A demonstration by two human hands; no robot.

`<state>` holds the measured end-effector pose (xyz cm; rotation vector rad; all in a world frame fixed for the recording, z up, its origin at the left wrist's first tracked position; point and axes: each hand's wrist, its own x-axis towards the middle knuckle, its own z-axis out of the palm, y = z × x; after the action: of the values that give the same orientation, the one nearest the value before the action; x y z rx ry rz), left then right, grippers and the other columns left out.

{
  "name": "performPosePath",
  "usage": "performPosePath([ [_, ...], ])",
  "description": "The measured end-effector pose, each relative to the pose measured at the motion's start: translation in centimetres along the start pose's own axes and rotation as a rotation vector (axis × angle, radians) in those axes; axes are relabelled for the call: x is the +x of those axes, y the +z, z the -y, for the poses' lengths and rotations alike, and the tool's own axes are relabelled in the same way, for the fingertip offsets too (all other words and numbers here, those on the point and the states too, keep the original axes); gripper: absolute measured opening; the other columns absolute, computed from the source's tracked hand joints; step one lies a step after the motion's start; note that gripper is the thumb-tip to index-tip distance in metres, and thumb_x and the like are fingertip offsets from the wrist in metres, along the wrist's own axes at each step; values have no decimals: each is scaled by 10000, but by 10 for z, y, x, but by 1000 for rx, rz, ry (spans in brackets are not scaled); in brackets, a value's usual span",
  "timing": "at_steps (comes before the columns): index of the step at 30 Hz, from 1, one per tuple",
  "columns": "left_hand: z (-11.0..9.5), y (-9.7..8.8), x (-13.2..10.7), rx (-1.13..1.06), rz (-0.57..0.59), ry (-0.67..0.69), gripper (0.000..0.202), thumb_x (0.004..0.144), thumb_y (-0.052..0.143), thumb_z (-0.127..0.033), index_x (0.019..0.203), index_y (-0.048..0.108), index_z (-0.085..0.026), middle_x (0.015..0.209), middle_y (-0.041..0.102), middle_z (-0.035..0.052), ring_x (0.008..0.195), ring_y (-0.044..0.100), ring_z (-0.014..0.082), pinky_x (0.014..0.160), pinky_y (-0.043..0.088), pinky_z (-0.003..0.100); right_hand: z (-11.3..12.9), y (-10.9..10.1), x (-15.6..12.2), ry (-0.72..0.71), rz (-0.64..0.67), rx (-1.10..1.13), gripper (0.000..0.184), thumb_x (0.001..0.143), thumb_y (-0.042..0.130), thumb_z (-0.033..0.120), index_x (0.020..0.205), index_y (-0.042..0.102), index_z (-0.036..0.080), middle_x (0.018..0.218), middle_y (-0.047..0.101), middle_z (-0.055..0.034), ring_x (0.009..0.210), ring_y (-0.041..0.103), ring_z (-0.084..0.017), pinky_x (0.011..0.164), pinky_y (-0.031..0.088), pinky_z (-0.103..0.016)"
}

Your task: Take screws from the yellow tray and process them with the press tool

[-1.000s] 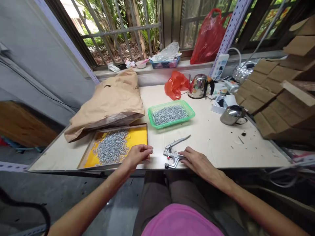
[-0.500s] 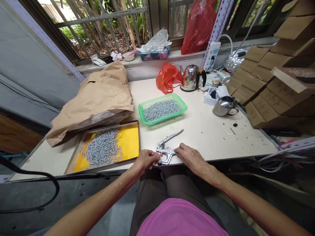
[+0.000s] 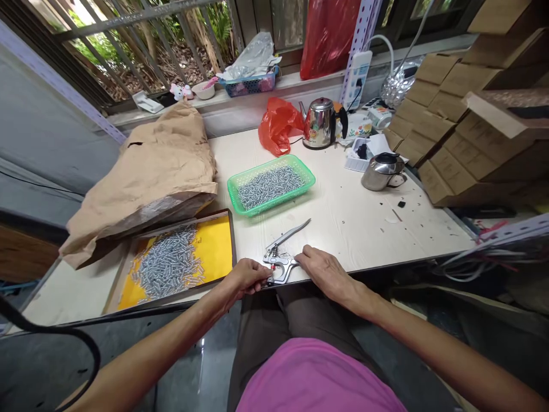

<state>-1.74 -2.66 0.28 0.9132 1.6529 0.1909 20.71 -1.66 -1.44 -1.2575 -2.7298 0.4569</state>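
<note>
A pair of metal snap pliers point(image 3: 286, 271) lies at the table's front edge, its handles spread wide and a small red part at its jaws. My right hand point(image 3: 325, 271) is closed on the end of the lower handle, while the upper handle points away over the table. At the jaws, my left hand point(image 3: 249, 277) is closed in a pinch; whatever sits between its fingertips is too small to make out. Left of that hand, many small silvery cylindrical metal pieces point(image 3: 168, 264) are heaped in a shallow tray with a yellow bottom point(image 3: 218, 247).
A green plastic basket point(image 3: 309, 182) of similar metal pieces stands behind the pliers. A large brown paper bag point(image 3: 148, 160) overhangs the tray. Farther back are a red plastic bag point(image 3: 278, 127), a kettle point(image 3: 319, 127) and a steel pot point(image 3: 378, 174). Cardboard boxes point(image 3: 463, 143) are stacked right.
The camera view has shifted, so the table and its things appear farther left and slightly higher. Both hands keep nearly the same places at the pliers.
</note>
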Motion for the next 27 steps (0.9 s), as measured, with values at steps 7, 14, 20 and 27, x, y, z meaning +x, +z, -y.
performPosePath([
  [7,-3,-2,2,33,37,-2,422,583,752,-511,542,535,-153,396,469,-55,346,367,46,376,234,193,-4,6,0,-8,-15,35,228,917,409,44,1004,577,171,962,537,-63,847,511,-156,702,367,-262],
  [14,-2,-1,3,-2,38,-26,398,604,746,-484,564,526,-155,405,485,-53,344,393,51,375,253,181,-3,3,1,-6,-22,-18,261,892,420,15,1018,585,173,967,547,-72,844,508,-165,709,376,-275],
  [20,-4,-1,5,65,61,-31,356,636,720,-447,555,530,-158,425,491,-53,360,414,60,377,283,188,-3,3,2,-25,-30,-22,230,892,439,31,998,596,163,970,549,-68,839,513,-174,711,393,-292],
  [27,-5,-3,6,45,86,-31,399,595,760,-485,578,548,-147,445,507,-46,367,418,58,389,285,188,-20,-19,13,-105,-26,115,339,905,584,339,1201,555,175,1190,533,-122,1066,514,-221,870,443,-341],
])
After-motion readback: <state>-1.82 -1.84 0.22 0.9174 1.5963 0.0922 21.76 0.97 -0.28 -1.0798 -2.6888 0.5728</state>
